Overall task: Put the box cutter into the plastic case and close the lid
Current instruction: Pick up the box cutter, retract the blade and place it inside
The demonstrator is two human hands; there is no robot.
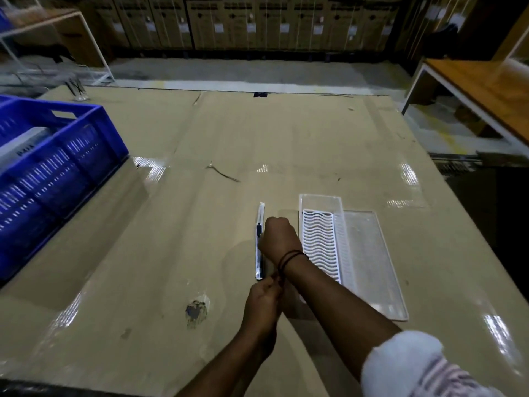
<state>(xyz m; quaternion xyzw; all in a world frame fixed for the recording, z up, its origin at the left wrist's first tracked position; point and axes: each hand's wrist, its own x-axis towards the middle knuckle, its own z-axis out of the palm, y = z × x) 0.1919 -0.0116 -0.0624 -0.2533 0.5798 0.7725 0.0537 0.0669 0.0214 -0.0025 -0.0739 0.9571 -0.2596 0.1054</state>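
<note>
The box cutter (pixel 259 242), long and slim with a black slider and silver body, lies lengthwise on the cardboard-covered table (pixel 200 144). My right hand (pixel 279 237) is closed over its middle, knuckles up. My left hand (pixel 264 300) pinches the cutter's near end, just under my right wrist, which wears a dark thread band. The clear plastic case (pixel 337 204) stands open right of the cutter, with a white wavy-slotted insert (pixel 319 242) inside. Its transparent lid (pixel 372 262) lies flat on the table to the right of the case.
A blue slotted crate (pixel 57 161) sits at the table's left edge. A wooden bench with a white frame (pixel 481 87) stands at the far right. Stacked cardboard boxes (pixel 257 21) line the back wall. A torn patch (pixel 196 310) marks the cardboard near my left hand.
</note>
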